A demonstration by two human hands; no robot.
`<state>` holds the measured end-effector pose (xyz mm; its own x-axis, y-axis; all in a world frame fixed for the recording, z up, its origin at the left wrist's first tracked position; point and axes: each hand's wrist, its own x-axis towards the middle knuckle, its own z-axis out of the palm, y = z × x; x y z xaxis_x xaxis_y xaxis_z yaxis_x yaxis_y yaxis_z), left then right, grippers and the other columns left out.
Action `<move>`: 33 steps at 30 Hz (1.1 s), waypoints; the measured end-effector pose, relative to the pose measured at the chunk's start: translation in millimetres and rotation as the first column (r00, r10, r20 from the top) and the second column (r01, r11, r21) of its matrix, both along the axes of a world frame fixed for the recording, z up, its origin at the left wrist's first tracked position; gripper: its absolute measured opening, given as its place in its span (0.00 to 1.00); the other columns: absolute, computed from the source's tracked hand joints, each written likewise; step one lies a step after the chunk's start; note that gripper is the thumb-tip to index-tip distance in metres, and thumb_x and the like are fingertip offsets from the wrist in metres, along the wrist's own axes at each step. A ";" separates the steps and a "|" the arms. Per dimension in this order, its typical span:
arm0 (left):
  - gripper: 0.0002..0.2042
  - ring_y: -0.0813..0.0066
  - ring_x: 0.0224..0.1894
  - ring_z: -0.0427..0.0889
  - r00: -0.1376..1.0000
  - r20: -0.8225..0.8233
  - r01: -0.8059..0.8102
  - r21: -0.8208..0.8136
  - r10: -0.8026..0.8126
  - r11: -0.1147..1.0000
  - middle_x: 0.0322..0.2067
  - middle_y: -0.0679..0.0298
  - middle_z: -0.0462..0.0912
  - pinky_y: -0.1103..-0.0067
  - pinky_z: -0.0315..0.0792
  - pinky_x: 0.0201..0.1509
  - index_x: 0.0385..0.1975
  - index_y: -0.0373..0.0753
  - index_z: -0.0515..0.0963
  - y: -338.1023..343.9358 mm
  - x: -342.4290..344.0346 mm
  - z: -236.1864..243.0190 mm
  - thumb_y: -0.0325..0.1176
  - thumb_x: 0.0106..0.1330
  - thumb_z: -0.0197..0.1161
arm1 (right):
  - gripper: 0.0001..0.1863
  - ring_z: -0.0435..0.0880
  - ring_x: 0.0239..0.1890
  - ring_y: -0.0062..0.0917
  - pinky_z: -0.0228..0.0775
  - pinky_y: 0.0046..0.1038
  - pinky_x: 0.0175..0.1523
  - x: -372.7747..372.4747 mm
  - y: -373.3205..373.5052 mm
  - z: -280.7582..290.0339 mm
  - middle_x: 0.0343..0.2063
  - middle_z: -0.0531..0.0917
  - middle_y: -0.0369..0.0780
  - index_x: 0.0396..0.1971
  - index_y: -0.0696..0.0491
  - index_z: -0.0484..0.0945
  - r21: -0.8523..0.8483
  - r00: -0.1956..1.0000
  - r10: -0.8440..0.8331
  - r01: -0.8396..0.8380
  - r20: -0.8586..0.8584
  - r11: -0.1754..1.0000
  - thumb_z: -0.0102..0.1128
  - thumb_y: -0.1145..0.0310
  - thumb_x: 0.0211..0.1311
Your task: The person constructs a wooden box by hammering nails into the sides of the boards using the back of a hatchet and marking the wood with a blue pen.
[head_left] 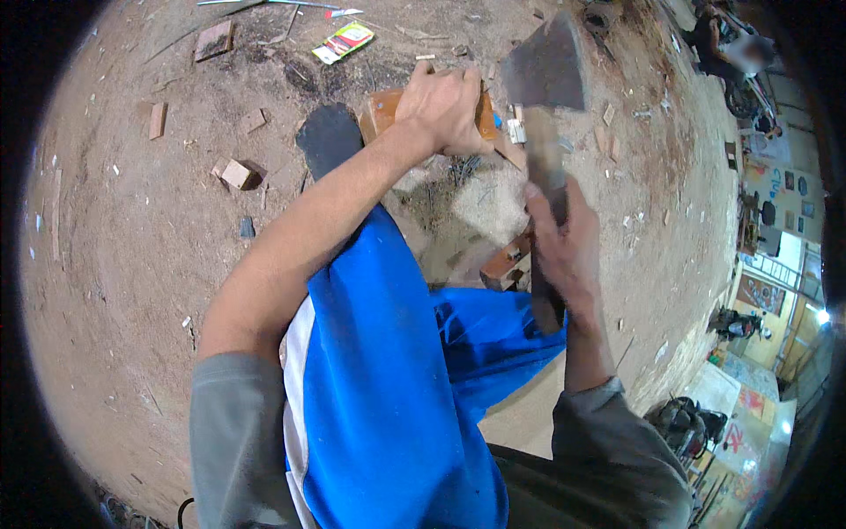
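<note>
My left hand (pixel 442 108) lies closed over an orange-brown wooden block (pixel 381 108) on the ground, its fingers curled round the top. In my right hand (pixel 568 242) is the handle of a hatchet (pixel 545 66), held upright with its wide dark blade at the far end, right of the block. The hatchet's handle is slightly smeared by motion. A thin wood piece (pixel 509 152) lies between the block and the handle. Nearer to me, a reddish-brown wood piece (pixel 506 264) rests by my right wrist, partly hidden behind the handle.
My blue-trousered leg (pixel 370 379) and dark shoe (pixel 330 139) are close to the block. A small pale wood block (pixel 236 174), a flat square board (pixel 214 40) and a green-yellow packet (pixel 344 42) lie on the dirt floor. Far right, a person (pixel 745 53) sits near a motorbike (pixel 740 324).
</note>
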<state>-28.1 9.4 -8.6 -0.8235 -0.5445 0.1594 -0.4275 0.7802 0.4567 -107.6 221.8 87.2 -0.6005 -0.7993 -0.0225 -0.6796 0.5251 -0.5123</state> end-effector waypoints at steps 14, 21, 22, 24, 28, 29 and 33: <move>0.41 0.48 0.38 0.88 0.998 -0.051 0.027 0.004 -0.027 1.000 0.29 0.47 0.86 0.57 0.68 0.63 0.44 0.27 0.74 -3.3 -3.8 -1.3 0.61 0.42 0.73 | 0.23 0.86 0.38 0.57 0.75 0.52 0.44 13.5 -16.4 56.7 0.30 0.84 0.60 0.51 0.63 0.76 0.029 0.992 -0.086 0.084 0.091 0.996 0.58 0.55 0.73; 0.47 0.53 0.48 0.86 0.999 0.051 0.015 0.006 -0.015 1.000 0.39 0.47 0.87 0.59 0.67 0.64 0.47 0.29 0.75 -7.7 6.4 3.3 0.67 0.39 0.77 | 0.24 0.89 0.34 0.49 0.78 0.45 0.42 25.0 -5.1 28.5 0.33 0.86 0.55 0.61 0.59 0.74 0.137 0.991 0.054 -0.071 0.119 0.988 0.61 0.61 0.71; 0.47 0.53 0.50 0.85 1.000 0.022 0.007 -0.035 -0.007 0.999 0.41 0.46 0.86 0.58 0.67 0.63 0.48 0.29 0.75 -8.5 7.2 -3.7 0.68 0.38 0.77 | 0.25 0.89 0.34 0.49 0.78 0.45 0.42 25.3 -0.1 15.8 0.34 0.86 0.55 0.62 0.59 0.73 0.124 0.991 0.063 -0.078 0.121 0.989 0.62 0.61 0.71; 0.48 0.52 0.54 0.82 0.997 -0.009 0.079 -0.018 -0.080 0.997 0.43 0.47 0.86 0.55 0.68 0.62 0.50 0.31 0.75 -7.7 1.6 -4.0 0.69 0.38 0.77 | 0.27 0.89 0.35 0.48 0.79 0.43 0.41 20.5 11.7 5.0 0.38 0.87 0.55 0.63 0.58 0.72 0.132 0.991 0.023 -0.041 0.129 0.990 0.64 0.63 0.69; 0.43 0.49 0.58 0.80 0.982 0.033 0.186 0.014 -0.187 0.982 0.45 0.50 0.86 0.53 0.70 0.60 0.54 0.36 0.73 -15.4 5.4 -4.6 0.63 0.45 0.75 | 0.27 0.89 0.41 0.48 0.79 0.42 0.47 12.6 33.8 -20.5 0.41 0.86 0.55 0.62 0.59 0.73 -0.212 0.966 0.200 -0.164 0.164 0.963 0.69 0.68 0.65; 0.40 0.49 0.58 0.80 0.979 0.054 0.195 0.032 -0.197 0.980 0.46 0.50 0.85 0.54 0.70 0.61 0.55 0.37 0.72 -16.8 7.1 -5.0 0.60 0.49 0.73 | 0.27 0.89 0.43 0.48 0.79 0.41 0.49 14.2 33.8 -20.2 0.42 0.86 0.55 0.61 0.59 0.73 -0.181 0.961 0.219 -0.188 0.171 0.965 0.69 0.68 0.65; 0.29 0.47 0.57 0.81 0.983 0.052 0.176 0.054 -0.179 0.983 0.46 0.49 0.85 0.53 0.70 0.59 0.52 0.38 0.71 -18.4 8.9 5.5 0.50 0.58 0.70 | 0.28 0.87 0.49 0.49 0.78 0.39 0.54 16.1 39.9 -20.1 0.45 0.85 0.57 0.60 0.63 0.72 -0.156 0.953 0.277 -0.257 0.121 0.954 0.69 0.67 0.65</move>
<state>-19.3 -9.0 -3.1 -0.9144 -0.3952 0.0872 -0.3104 0.8232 0.4754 -91.4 261.7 67.0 -0.3636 -0.9311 0.0301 -0.7016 0.2524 -0.6664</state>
